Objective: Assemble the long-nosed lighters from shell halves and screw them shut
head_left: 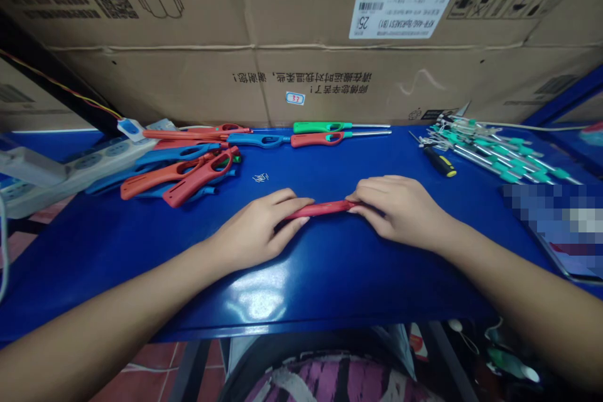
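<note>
Between my two hands, above the middle of the blue table, lies a red lighter handle, seen edge-on. My left hand pinches its left end between thumb and fingers. At its right end my right hand grips it with the fingertips, which hide that tip. Beyond my hands lie a green lighter and a red lighter, both with metal tubes pointing right. A pile of lighter handles in red, orange and blue, among them an orange handle, sits to the left.
Metal lighter tubes with teal parts are heaped at the back right, beside a black-and-yellow screwdriver. A power strip runs along the left. Tiny pale pieces lie mid-table. A cardboard wall closes the back.
</note>
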{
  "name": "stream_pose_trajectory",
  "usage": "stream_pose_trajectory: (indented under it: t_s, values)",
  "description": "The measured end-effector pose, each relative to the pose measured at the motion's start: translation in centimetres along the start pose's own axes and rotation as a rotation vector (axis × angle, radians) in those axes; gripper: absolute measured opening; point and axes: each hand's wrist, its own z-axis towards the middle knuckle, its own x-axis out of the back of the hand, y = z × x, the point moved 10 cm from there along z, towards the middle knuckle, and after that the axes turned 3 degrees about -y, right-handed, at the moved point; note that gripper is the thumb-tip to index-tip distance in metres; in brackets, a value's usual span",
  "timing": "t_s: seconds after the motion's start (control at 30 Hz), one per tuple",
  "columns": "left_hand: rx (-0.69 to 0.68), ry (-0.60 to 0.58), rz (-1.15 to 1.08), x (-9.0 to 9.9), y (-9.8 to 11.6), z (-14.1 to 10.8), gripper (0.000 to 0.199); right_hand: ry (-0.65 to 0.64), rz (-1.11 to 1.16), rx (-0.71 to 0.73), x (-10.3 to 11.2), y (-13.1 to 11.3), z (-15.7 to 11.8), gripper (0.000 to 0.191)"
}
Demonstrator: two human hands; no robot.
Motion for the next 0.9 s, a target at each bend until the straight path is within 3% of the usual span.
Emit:
stream_pose_trajectory:
  t_s: [0.2, 0.33, 0.8, 0.9]
  values:
    - [-0.007, -0.055, 0.274, -0.8, 1.3, -0.3, 0.041, -0.019, -0.002, 0.04, -0.8, -2.1, 0.2, 0.024]
    - [-0.048, -0.014, 0.386, -0.8, 1.9, -0.2, 0.039, 0.007, -0.013, 0.075, -0.6, -2.3, 0.3, 0.027]
    - [-0.084, 0.023, 0.394, -0.5, 2.6, -0.4, 0.035, 0.291, 0.009, 0.192, 1.7, -3.9, -0.8, 0.015]
    - [-0.066, 0.021, 0.394, -0.4, 2.4, -0.3, 0.035, 0.283, 0.031, 0.163, 1.7, -3.4, -0.3, 0.014]
